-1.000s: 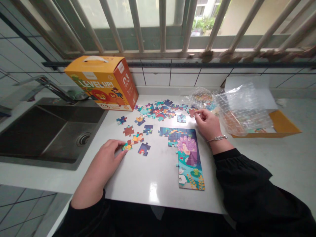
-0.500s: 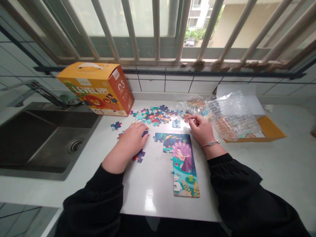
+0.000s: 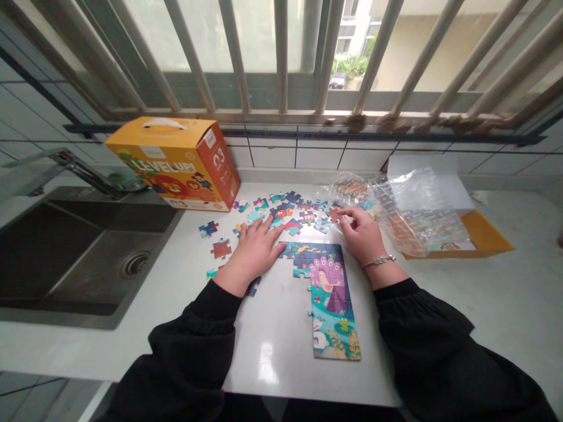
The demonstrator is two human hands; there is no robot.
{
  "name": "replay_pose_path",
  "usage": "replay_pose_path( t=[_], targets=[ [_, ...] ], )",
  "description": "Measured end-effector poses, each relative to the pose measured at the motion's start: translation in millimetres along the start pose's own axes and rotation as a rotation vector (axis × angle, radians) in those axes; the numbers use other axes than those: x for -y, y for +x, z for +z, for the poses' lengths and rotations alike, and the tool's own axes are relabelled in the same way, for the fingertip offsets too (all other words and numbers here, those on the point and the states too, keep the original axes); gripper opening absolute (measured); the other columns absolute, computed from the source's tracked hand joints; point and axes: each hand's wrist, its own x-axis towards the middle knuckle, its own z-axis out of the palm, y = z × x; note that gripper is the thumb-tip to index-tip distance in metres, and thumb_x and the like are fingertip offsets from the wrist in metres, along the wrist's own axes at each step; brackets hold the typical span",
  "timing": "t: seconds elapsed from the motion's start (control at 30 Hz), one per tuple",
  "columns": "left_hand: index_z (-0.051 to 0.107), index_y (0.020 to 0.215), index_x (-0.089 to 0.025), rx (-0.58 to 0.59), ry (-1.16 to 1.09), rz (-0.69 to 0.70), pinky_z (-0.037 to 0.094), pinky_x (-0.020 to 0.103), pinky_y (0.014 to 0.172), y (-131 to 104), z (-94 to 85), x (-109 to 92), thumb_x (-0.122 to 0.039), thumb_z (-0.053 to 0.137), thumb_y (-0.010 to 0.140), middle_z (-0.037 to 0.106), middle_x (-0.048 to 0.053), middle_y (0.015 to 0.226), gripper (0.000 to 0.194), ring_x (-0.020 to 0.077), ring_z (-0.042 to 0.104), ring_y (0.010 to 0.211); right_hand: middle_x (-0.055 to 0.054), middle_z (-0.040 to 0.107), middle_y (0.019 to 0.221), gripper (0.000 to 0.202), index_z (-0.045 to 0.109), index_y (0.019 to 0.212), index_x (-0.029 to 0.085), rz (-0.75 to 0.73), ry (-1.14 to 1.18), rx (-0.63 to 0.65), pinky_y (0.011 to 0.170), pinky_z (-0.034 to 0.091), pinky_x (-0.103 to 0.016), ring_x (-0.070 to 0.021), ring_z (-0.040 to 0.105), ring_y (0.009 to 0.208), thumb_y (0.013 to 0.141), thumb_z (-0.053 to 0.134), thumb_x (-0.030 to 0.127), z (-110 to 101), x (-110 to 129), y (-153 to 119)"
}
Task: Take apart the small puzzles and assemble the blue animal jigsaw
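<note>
My left hand [image 3: 257, 249] is spread over loose jigsaw pieces, its thumb by the upper left end of a partly joined puzzle [image 3: 329, 287]. That puzzle shows a purple peacock, a frog and a white rabbit. The fingertips of my left hand reach the lower edge of a loose heap of pieces [image 3: 284, 212]. At the heap's right end, my right hand [image 3: 361, 234] has its index finger and thumb closed at a brown puzzle piece [image 3: 335, 215]. A light blue piece [image 3: 323, 225] lies just left of it. Under my left wrist, a dark piece [image 3: 254, 286] is partly hidden.
An orange box [image 3: 171, 164] stands at the back left, beside the sink [image 3: 88, 252] and faucet [image 3: 83, 173]. At right, clear plastic packaging [image 3: 409, 205] lies over an open yellow box [image 3: 488, 234]. A brown piece [image 3: 221, 248] and a blue piece [image 3: 208, 228] lie near the sink.
My left hand has moved right and slightly forward, its fingers spreading, uncovering the brown piece at left. The light blue piece has shifted right and turned. My right hand stays at the brown piece.
</note>
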Motion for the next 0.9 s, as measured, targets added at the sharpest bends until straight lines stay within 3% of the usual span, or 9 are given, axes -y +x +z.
replay_pose_path(
  t=[0.13, 0.23, 0.37, 0.5, 0.63, 0.77, 0.9],
  targets=[
    [0.060, 0.164, -0.035, -0.035, 0.001, 0.013, 0.029, 0.068, 0.134, -5, -3.4, -1, -0.054, 0.057, 0.113, 0.051, 0.012, 0.176, 0.055, 0.0405, 0.047, 0.160, -0.016, 0.081, 0.123, 0.035, 0.078, 0.122, 0.022, 0.078, 0.037, -0.030, 0.102, 0.061, -0.054, -0.0314, 0.075, 0.105, 0.101, 0.059, 0.044, 3, -8, 0],
    [0.054, 0.169, -0.027, -0.065, 0.007, -0.018, 0.033, 0.062, 0.133, -5, -4.7, 0, -0.052, 0.057, 0.112, 0.057, 0.015, 0.170, 0.062, 0.0393, 0.052, 0.153, -0.017, 0.078, 0.137, 0.044, 0.070, 0.140, 0.022, 0.141, 0.117, -0.089, 0.111, 0.059, -0.057, -0.0323, 0.075, 0.122, 0.106, 0.055, 0.046, 5, -13, -1],
    [0.050, 0.171, -0.021, -0.078, 0.034, -0.055, 0.034, 0.061, 0.132, -3, -3.6, 0, -0.052, 0.057, 0.112, 0.059, 0.017, 0.165, 0.067, 0.0413, 0.053, 0.148, -0.017, 0.062, 0.165, 0.051, 0.060, 0.154, 0.024, 0.123, 0.196, -0.151, 0.131, 0.044, -0.059, -0.0309, 0.060, 0.153, 0.111, 0.049, 0.049, 9, -19, 0],
    [0.051, 0.170, -0.020, -0.098, 0.052, -0.072, 0.032, 0.065, 0.132, 1, -2.4, -1, -0.052, 0.055, 0.112, 0.063, 0.018, 0.161, 0.066, 0.0427, 0.055, 0.143, -0.016, 0.046, 0.179, 0.050, 0.058, 0.154, 0.026, 0.097, 0.195, -0.159, 0.139, 0.032, -0.060, -0.0289, 0.042, 0.167, 0.112, 0.047, 0.050, 11, -22, 0],
    [0.055, 0.166, -0.017, -0.125, 0.063, -0.111, 0.031, 0.068, 0.132, 3, -5.4, -5, -0.050, 0.055, 0.112, 0.065, 0.022, 0.155, 0.063, 0.0448, 0.056, 0.141, -0.018, 0.057, 0.170, 0.051, 0.060, 0.150, 0.024, 0.121, 0.132, -0.097, 0.133, 0.040, -0.059, -0.0303, 0.053, 0.159, 0.112, 0.045, 0.054, 8, -16, -1],
    [0.061, 0.160, -0.016, -0.138, 0.066, -0.171, 0.034, 0.067, 0.129, 4, -10.1, -6, -0.049, 0.056, 0.111, 0.067, 0.024, 0.146, 0.060, 0.0453, 0.058, 0.138, -0.016, 0.079, 0.138, 0.050, 0.068, 0.140, 0.023, 0.129, 0.095, 0.031, 0.115, 0.056, -0.054, -0.0319, 0.075, 0.127, 0.112, 0.045, 0.058, 4, -7, -3],
    [0.063, 0.159, -0.019, -0.159, -0.009, -0.118, 0.032, 0.066, 0.132, 2, -8.6, -3, -0.045, 0.054, 0.112, 0.064, 0.021, 0.155, 0.055, 0.0426, 0.055, 0.144, -0.012, 0.084, 0.129, 0.047, 0.078, 0.123, 0.026, 0.053, 0.039, 0.182, 0.109, 0.058, -0.051, -0.0321, 0.078, 0.121, 0.113, 0.042, 0.055, 4, -5, -5]
  ],
)
